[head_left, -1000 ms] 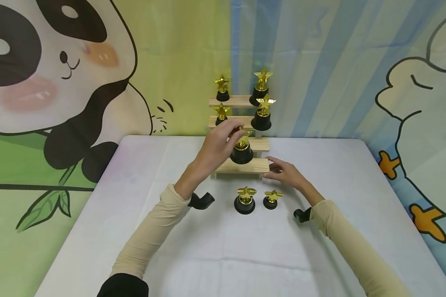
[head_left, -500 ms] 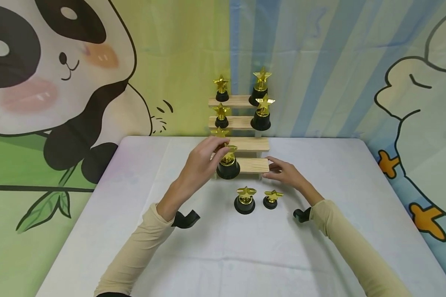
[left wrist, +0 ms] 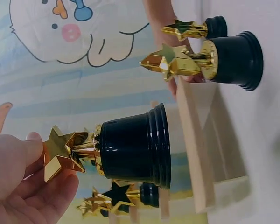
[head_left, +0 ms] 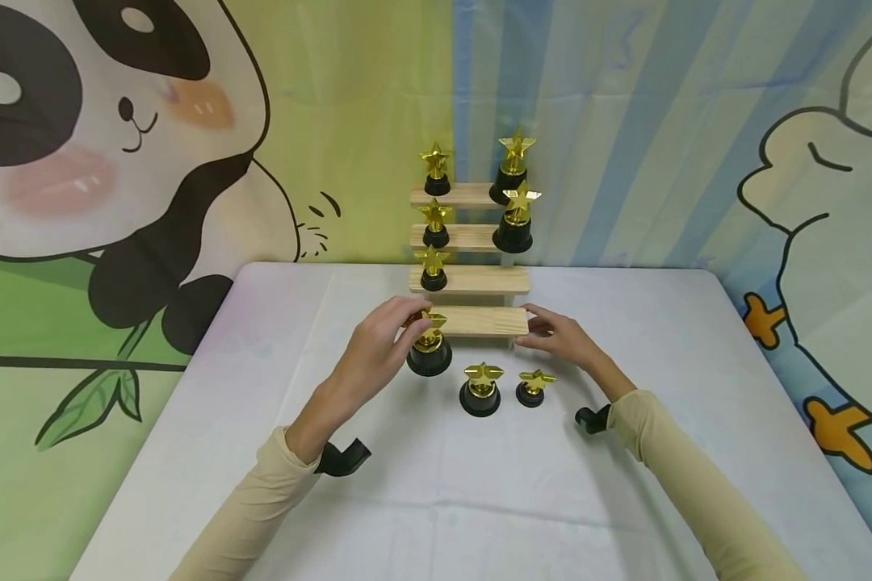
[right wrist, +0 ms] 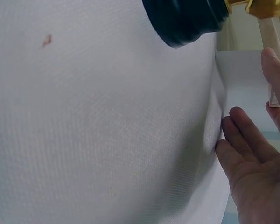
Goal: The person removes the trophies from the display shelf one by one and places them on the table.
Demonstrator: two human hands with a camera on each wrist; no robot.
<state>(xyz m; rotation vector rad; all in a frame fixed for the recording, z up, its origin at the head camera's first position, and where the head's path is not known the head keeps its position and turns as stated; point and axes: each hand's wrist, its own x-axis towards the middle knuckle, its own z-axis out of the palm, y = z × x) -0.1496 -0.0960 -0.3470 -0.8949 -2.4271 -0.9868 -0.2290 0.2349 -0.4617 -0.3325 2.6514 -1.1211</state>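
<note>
My left hand (head_left: 371, 355) pinches a large trophy (left wrist: 130, 147) by its gold star, with the black base hanging free. In the head view it is in front of the left end of the stepped wooden display stand's lowest board (head_left: 480, 321). My right hand (head_left: 563, 339) is at that board's right end, which lies between thumb and forefinger; the other fingers (right wrist: 242, 140) stretch out. A large trophy (head_left: 480, 395) and a small trophy (head_left: 531, 391) stand on the table before the stand.
Small trophies (head_left: 433, 270) stand at the left of the three upper steps. Large trophies (head_left: 513, 222) occupy the right of the top two steps. The white tabletop (head_left: 436, 500) meets a cartoon backdrop (head_left: 363, 161) behind the stand.
My left hand has carried the large trophy down, left and nearer, away from the stand's steps. The small trophy on the second-lowest step is now uncovered. My right hand stays put.
</note>
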